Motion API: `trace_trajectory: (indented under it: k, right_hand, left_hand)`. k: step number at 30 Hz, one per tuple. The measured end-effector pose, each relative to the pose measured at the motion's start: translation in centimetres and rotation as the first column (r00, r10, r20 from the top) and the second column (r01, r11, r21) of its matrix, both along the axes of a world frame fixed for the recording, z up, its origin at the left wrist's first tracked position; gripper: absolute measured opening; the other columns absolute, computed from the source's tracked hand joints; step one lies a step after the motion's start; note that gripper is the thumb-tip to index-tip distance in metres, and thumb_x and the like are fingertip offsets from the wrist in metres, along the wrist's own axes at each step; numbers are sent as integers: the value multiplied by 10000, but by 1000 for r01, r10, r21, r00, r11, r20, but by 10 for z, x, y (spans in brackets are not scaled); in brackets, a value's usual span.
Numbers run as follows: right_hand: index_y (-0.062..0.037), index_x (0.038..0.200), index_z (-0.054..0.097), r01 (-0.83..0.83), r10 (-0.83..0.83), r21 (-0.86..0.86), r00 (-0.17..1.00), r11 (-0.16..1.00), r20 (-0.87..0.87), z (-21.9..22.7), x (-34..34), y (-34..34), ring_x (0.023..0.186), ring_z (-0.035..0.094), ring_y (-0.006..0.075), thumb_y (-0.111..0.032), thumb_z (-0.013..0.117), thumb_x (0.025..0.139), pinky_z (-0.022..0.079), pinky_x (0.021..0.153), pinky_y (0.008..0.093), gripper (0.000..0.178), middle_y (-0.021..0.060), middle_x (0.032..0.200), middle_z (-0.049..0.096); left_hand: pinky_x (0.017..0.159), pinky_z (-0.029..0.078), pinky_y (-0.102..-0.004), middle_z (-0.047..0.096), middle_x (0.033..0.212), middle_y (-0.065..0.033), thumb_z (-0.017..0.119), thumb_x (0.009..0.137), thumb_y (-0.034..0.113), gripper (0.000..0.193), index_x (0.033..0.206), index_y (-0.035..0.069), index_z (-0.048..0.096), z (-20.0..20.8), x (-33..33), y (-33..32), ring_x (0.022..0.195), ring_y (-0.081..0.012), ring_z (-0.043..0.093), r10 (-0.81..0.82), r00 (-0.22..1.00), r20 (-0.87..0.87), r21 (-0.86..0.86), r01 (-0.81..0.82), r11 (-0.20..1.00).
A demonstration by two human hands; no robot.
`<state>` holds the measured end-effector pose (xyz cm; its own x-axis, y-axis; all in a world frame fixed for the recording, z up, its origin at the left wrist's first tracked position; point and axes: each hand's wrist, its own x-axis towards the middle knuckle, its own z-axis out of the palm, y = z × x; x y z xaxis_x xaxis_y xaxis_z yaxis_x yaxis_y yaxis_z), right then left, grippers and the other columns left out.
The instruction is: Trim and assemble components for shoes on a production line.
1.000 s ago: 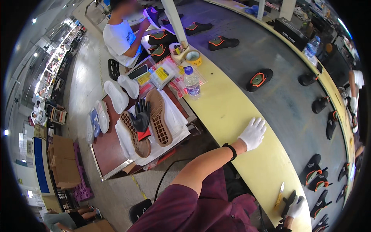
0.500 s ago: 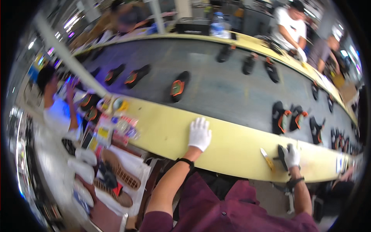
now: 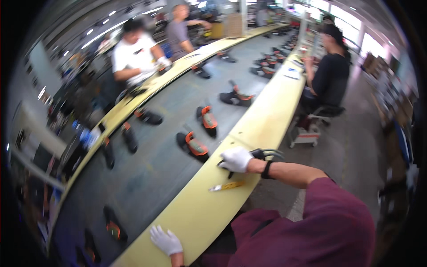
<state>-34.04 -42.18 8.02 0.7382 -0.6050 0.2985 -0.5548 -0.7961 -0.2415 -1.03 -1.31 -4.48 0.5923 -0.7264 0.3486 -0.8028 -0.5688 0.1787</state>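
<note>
My left hand (image 3: 167, 240), in a white glove, lies flat on the pale yellow ledge (image 3: 191, 213) with its fingers spread; it holds nothing. Farther along the ledge, my right hand (image 3: 238, 159), also gloved, is closed over a black tool with curved handles (image 3: 268, 153). Its working end is hidden under the hand. Beside that hand, toward me, a yellow utility knife (image 3: 227, 186) rests on the ledge. Across the ledge's far edge, a black shoe with orange lining (image 3: 192, 146) stands on the grey belt (image 3: 169, 175), and a second black shoe (image 3: 207, 121) is just behind it.
More black shoes (image 3: 235, 95) are spread along the belt, bunched at its far end (image 3: 278, 55). A person in white (image 3: 135, 60) and one in grey (image 3: 180, 35) are across the belt. A person in black (image 3: 329, 71) sits on a stool (image 3: 327, 110) at the right.
The view has swung to the right, bringing the belt's far end and the seated person into sight. My left hand stays flat on the ledge; my right hand remains at the black tool.
</note>
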Motion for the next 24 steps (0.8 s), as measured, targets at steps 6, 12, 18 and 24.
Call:
trace_trajectory:
  k: [6, 12, 18, 24]
  right_hand:
    - [-65, 1093, 757, 11, 2, -57, 975, 998, 220, 7, -6, 6, 901, 732, 388, -341, 829, 896, 589, 814, 486, 347, 166, 953, 742]
    - [-90, 1156, 701, -48, 100, -143, 919, 989, 381, 24, -35, 76, 966, 692, 352, -245, 853, 867, 561, 877, 482, 361, 120, 1076, 713]
    - [-76, 1098, 685, -454, 389, 151, 861, 878, 327, -58, -11, 181, 1158, 666, 389, -201, 827, 884, 549, 996, 502, 286, 144, 1130, 713]
    - [-16, 1106, 639, -472, 455, -25, 833, 881, 315, -89, 6, 198, 1353, 562, 442, -207, 777, 911, 425, 1201, 586, 305, 199, 1295, 645]
  left_hand:
    - [1280, 325, -580, 535, 1622, -280, 558, 1095, 357, 580, 1539, -15, 582, 45, -20, -11, 1510, -467, 472, -293, 952, 92, 89, 285, 954]
    - [1297, 304, -585, 568, 1569, -313, 558, 1089, 328, 577, 1515, -62, 581, 83, -36, -24, 1501, -489, 468, -323, 944, -65, 126, 329, 936]
    - [1283, 322, -604, 575, 1558, -316, 534, 1123, 317, 541, 1491, -74, 598, 48, -27, -14, 1486, -499, 481, -360, 931, 62, 126, 350, 928]
    - [1298, 296, -615, 557, 1572, -309, 562, 1123, 305, 536, 1508, -68, 580, 34, -29, -7, 1492, -492, 474, -551, 830, 89, 127, 539, 832]
